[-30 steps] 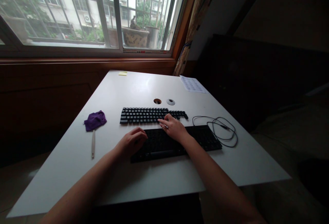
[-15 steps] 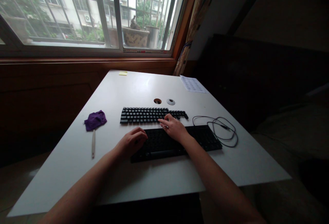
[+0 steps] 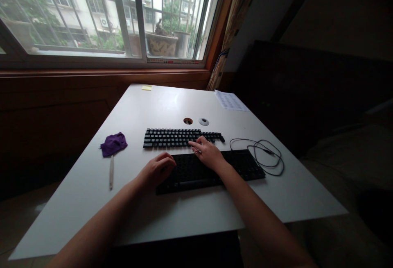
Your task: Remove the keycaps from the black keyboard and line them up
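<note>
A black keyboard base (image 3: 196,178) lies flat near the front of the white table, its top dark where the keys sit. Behind it, loose black keycaps (image 3: 172,137) are laid out in keyboard-like rows. My left hand (image 3: 159,167) is curled over the base's left end, its fingertips partly hidden. Reaching across the base, my right hand (image 3: 208,153) has its thumb and index finger at the near row of keycaps, closed around what seems to be a keycap. A thin shiny glint shows by those fingers.
A cable (image 3: 273,153) lies coiled to the right of the base. On the left is a purple cloth (image 3: 113,144) over a pale handle (image 3: 111,173). Farther back are a round table hole (image 3: 188,121), a grey cap (image 3: 204,121), printed paper (image 3: 231,101) and yellow notes (image 3: 146,88).
</note>
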`<state>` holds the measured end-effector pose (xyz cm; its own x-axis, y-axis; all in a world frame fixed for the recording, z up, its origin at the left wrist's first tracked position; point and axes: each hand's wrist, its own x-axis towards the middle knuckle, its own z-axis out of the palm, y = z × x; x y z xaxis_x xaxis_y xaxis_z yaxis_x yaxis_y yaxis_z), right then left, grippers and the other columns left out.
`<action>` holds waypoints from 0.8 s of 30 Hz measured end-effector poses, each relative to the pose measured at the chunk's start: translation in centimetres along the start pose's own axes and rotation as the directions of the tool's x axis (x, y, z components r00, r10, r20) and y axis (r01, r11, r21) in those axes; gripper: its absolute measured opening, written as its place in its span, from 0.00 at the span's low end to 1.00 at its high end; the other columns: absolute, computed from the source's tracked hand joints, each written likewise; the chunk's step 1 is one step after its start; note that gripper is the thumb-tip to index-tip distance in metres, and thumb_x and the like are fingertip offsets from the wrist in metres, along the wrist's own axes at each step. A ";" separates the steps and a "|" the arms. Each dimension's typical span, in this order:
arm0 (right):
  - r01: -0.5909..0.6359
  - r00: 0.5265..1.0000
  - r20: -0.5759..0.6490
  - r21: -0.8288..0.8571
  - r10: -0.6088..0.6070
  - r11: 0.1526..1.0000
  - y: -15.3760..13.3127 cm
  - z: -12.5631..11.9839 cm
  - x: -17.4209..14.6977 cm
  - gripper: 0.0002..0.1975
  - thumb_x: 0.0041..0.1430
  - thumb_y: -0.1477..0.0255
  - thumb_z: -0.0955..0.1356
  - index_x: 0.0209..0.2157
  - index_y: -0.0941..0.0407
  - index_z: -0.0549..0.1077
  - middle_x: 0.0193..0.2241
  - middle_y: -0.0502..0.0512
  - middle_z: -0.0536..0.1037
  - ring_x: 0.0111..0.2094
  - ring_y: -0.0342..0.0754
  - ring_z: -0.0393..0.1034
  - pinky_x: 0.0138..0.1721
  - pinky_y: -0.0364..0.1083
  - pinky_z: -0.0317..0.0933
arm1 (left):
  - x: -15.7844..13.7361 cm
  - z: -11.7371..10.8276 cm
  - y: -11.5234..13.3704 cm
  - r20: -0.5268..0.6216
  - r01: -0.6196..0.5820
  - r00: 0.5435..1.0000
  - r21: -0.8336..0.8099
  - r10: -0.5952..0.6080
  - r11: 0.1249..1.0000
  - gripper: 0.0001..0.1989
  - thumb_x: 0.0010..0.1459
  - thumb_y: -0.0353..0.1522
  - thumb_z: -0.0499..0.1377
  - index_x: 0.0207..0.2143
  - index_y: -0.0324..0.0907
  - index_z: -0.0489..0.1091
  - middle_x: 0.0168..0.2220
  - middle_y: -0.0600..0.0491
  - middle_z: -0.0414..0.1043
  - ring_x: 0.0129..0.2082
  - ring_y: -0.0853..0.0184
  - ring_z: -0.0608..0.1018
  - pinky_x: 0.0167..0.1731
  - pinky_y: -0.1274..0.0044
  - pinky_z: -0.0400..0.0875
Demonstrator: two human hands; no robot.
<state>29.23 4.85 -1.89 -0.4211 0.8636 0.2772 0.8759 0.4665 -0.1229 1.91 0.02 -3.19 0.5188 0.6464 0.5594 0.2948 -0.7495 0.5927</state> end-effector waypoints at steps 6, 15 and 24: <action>-0.023 0.987 -0.147 0.233 0.058 0.972 0.4 -1.4 -0.4 0.16 0.69 0.65 0.62 0.53 0.52 0.74 0.44 0.58 0.71 0.39 0.49 0.71 0.43 0.48 0.67 | -0.1 0.1 -0.1 -0.007 -0.003 1.000 0.001 0.003 1.000 0.06 0.63 0.25 0.55 0.38 0.41 0.72 0.38 0.48 0.72 0.36 0.68 0.75 0.37 0.78 0.71; -0.165 0.916 -0.256 0.459 0.308 0.873 1.4 -5.6 -4.2 0.21 0.70 0.59 0.56 0.38 0.54 0.75 0.35 0.56 0.74 0.40 0.51 0.71 0.45 0.48 0.63 | -0.1 0.2 -0.3 0.002 -0.001 1.000 0.006 0.001 1.000 0.06 0.64 0.26 0.55 0.39 0.41 0.72 0.39 0.48 0.71 0.37 0.68 0.75 0.38 0.77 0.72; -0.537 0.776 -0.192 0.296 0.600 0.790 3.5 -7.8 -10.5 0.26 0.65 0.48 0.58 0.26 0.54 0.70 0.19 0.51 0.73 0.23 0.49 0.69 0.28 0.45 0.57 | 0.0 0.0 0.1 0.008 -0.005 1.000 0.026 0.005 1.000 0.06 0.65 0.27 0.54 0.37 0.41 0.72 0.38 0.48 0.72 0.36 0.68 0.76 0.36 0.78 0.72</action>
<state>38.54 -4.02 2.17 0.2444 0.9137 0.3246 0.8482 -0.0392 -0.5283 1.92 -0.01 -3.12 0.5268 0.6413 0.5578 0.3127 -0.7565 0.5744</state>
